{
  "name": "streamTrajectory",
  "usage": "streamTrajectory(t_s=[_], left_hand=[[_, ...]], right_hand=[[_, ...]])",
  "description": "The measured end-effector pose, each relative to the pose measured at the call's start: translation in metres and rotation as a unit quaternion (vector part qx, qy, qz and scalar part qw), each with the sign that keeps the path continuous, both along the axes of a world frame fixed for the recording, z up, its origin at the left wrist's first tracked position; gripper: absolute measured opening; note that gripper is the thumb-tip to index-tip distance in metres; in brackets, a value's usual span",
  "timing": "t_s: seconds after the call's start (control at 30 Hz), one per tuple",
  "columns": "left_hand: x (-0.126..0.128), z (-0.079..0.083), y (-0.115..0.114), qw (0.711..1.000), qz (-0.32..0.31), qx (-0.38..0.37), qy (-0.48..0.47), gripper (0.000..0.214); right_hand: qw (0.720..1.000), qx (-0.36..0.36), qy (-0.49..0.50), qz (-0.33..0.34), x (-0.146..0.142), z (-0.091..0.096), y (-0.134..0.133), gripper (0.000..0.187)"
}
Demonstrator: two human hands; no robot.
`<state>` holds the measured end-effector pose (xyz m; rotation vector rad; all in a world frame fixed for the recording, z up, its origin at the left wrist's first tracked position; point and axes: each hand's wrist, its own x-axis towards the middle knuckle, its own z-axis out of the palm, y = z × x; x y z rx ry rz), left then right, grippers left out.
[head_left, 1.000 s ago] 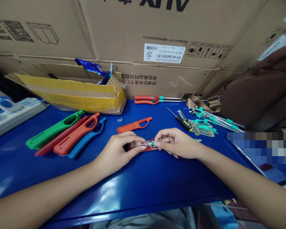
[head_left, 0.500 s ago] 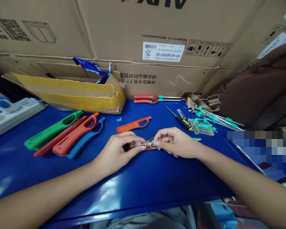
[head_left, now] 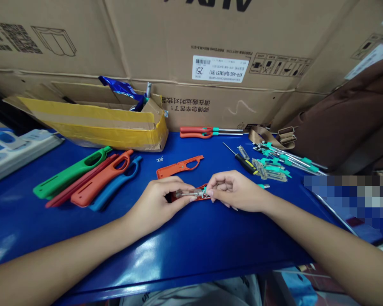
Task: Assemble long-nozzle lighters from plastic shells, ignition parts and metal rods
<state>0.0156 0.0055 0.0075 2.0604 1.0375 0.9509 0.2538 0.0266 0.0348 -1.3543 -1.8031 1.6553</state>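
Note:
A half-built stick lighter lies on the table between my hands, its red shell half partly covered by my fingers. My left hand is closed around its left end, thumb and forefinger on the clear fuel tank. On the right end, my right hand is pinched at a small green part with a thin wire; the fingertips hide exactly what they grip. A short metal tube tip with green pokes out behind the right hand. Just beyond lies a loose orange-red shell half.
Green, red, orange and blue shells lie left. Behind them is a yellow-taped box. Red lighters lie at the back. A screwdriver, clear tanks and metal tubes lie right. A power strip sits far left.
Both hands stay nearly in place. The fingers shift only slightly at the lighter, and the view moves a touch.

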Motion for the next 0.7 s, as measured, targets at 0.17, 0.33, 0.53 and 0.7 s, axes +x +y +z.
streamTrajectory(t_s=[0.17,0.33,0.53,0.7], left_hand=[[0.0022,0.0007,-0.0006,1.000,0.007,-0.018,-0.012,0.013],[0.0033,0.0019,-0.0010,0.999,0.016,-0.031,-0.018,0.013],[0.0036,0.0018,-0.0004,0.999,0.018,-0.039,-0.021,0.013],[0.0037,0.0011,-0.0008,0.999,0.020,-0.039,-0.026,0.012]], right_hand=[[1.000,-0.004,0.004,-0.008,-0.0013,0.0008,-0.0006,0.013],[1.000,-0.001,0.014,-0.012,-0.0016,0.0003,-0.0006,0.017],[1.000,0.001,0.024,-0.017,-0.0021,0.0011,-0.0007,0.021],[0.999,0.007,0.024,-0.022,-0.0033,0.0005,-0.0014,0.025]])
